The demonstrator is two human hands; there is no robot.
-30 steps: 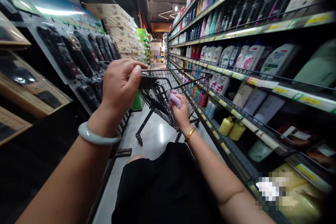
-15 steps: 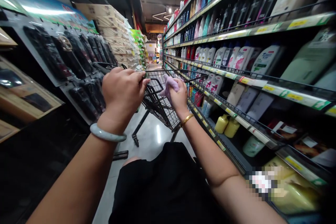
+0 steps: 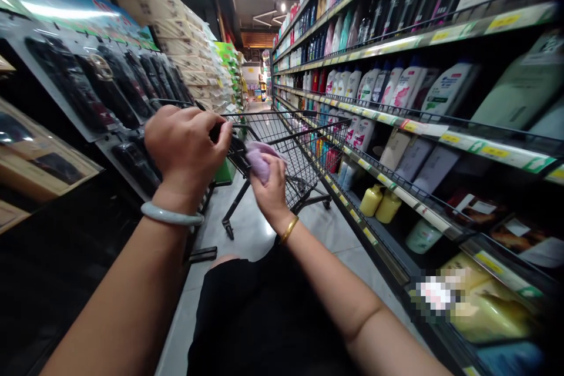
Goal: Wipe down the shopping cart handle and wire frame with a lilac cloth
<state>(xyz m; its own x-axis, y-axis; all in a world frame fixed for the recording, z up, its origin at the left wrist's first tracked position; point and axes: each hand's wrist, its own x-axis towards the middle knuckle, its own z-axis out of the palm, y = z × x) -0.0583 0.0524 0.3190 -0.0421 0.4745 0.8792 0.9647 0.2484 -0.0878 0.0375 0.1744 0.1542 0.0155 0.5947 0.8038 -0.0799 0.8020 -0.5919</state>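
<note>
A black wire shopping cart (image 3: 282,129) stands in front of me in the aisle. My left hand (image 3: 185,141), with a pale bangle on the wrist, is curled around the cart's dark handle at its left end; the fingers' far side is hidden. In my right hand (image 3: 271,188) is a bunched purple cloth (image 3: 262,161), pressed against the cart's near side just right of my left hand. A gold bracelet circles that wrist. Wire mesh shows through the cart's basket.
Shelves (image 3: 423,123) with bottles run along the right side. On the left hang packaged belts (image 3: 106,76), with stacked cartons (image 3: 176,41) behind them. A cart wheel (image 3: 228,229) rests on the shiny grey floor (image 3: 247,229). The aisle stretches ahead.
My right hand has moved left and down with the cloth, closer to my left hand. The cart has turned a little, and my left hand has shifted slightly left.
</note>
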